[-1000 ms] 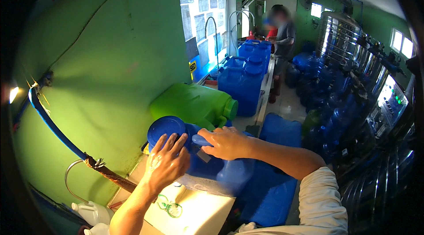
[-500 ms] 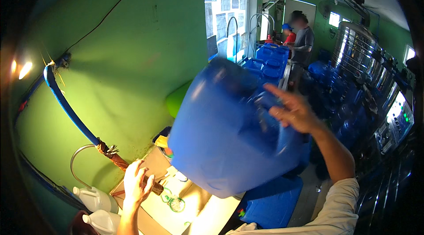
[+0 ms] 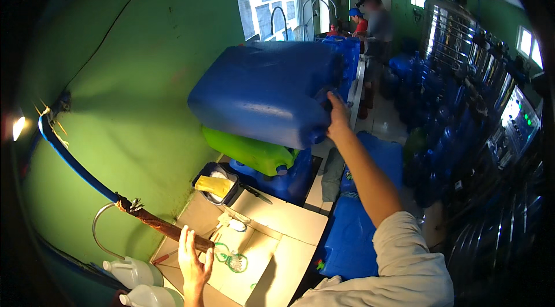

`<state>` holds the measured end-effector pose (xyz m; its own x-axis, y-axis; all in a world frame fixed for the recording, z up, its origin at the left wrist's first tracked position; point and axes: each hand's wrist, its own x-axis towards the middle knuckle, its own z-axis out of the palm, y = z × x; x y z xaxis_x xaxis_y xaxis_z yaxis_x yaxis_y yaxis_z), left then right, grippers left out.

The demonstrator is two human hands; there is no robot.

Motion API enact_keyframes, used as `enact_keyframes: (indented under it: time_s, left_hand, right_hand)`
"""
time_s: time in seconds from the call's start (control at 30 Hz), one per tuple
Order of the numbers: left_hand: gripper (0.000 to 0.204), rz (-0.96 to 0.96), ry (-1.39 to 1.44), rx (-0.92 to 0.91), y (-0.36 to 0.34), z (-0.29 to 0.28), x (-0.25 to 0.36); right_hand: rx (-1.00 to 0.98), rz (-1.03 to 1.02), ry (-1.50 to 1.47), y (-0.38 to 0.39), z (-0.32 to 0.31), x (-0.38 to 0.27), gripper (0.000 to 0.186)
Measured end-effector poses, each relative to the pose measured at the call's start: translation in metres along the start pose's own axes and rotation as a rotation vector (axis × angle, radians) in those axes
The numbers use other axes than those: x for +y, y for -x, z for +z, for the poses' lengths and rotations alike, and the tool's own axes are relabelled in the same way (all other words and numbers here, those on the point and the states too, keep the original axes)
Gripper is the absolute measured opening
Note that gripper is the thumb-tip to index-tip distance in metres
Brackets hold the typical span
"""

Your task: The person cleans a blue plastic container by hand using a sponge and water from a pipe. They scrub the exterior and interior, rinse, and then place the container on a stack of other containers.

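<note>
My right hand grips a big blue jerrycan at its handle end, the fingers partly hidden behind it. The jerrycan lies on its side over a bright green jerrycan, whose cap faces me; whether the two touch I cannot tell. My left hand, fingers stretched up and thumb apart, is at the brown-wrapped end of a hose. Hand and hose overlap, but no grip shows. Below that end, a green-rimmed strainer lies in a tan tiled basin.
A dark tub with a yellow sponge and a knife sit beyond the basin. White jugs stand at lower left. Blue jerrycans flank my right arm. Two people are at the far counter, steel tanks at right.
The blue jerrycan has gone from close in front of me to farther left, turning onto its side over the green one. My right hand, fingers spread before, now closes on it.
</note>
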<state>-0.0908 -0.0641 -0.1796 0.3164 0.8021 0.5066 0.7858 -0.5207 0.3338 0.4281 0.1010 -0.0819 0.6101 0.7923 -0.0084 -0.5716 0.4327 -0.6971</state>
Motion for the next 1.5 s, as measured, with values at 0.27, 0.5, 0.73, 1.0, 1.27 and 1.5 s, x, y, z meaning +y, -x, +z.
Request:
enact_keyframes:
  time_s: [0.27,0.5,0.73,1.0,1.27,1.5]
  left_hand:
    - [0.080,-0.112,0.192,-0.174,0.019,0.035,0.013]
    - [0.074,0.035,0.162,-0.398,-0.007,0.073,0.046]
    - [0.069,0.144,0.182,-0.433,-0.038,0.093,0.079]
    - [0.070,0.070,0.228,-0.507,-0.022,0.119,0.075]
    - [0.068,0.067,0.263,-0.485,0.005,0.135,0.081]
    - [0.061,-0.161,0.217,-0.626,0.051,0.135,0.053]
  right_hand:
    - [0.054,0.216,-0.279,-0.052,-0.002,0.115,0.026]
    - [0.103,-0.022,0.111,-0.044,0.050,0.144,0.055]
    - [-0.119,0.245,0.273,-0.034,-0.005,0.122,0.073]
    - [-0.072,-0.004,1.320,-0.032,-0.251,0.099,0.064]
    - [-0.388,-0.057,2.356,-0.053,-0.389,0.143,0.058]
    - [-0.300,-0.045,2.529,-0.069,-0.378,0.157,0.043]
